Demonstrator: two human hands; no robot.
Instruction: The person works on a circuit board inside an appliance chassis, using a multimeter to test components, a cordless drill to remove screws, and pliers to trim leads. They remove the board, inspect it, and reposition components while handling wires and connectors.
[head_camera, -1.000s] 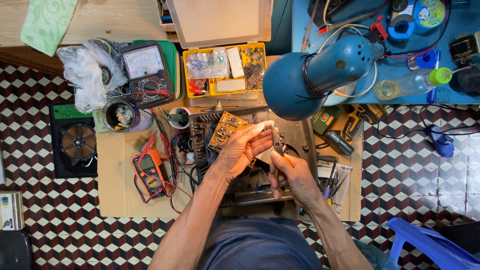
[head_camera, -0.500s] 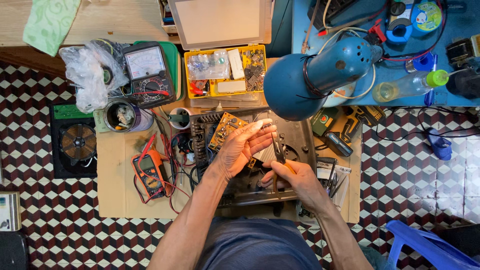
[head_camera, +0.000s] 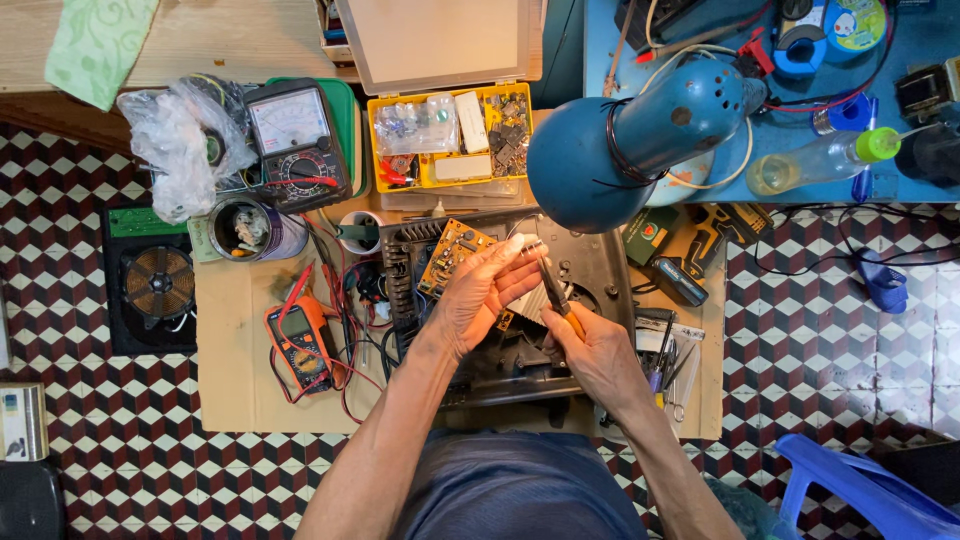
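My left hand (head_camera: 480, 295) pinches a small pale part between thumb and fingertips above an opened black appliance casing (head_camera: 600, 270). An orange circuit board (head_camera: 452, 255) lies in the casing just left of that hand. My right hand (head_camera: 595, 350) grips a thin tool with a yellow handle (head_camera: 556, 292), held like a pen, its dark tip pointing up at the part in my left fingers. Both hands nearly touch over the casing.
A blue desk lamp (head_camera: 640, 140) hangs over the casing's right side. Behind it stands a yellow parts box (head_camera: 450, 140), an analog meter (head_camera: 295, 140) and a tin (head_camera: 245, 228). An orange multimeter (head_camera: 298, 345) with red and black leads lies left. A blue stool (head_camera: 860, 490) is at lower right.
My right hand has dropped slightly and turned the tool so its tip points up at the part. My left hand has stayed over the casing.
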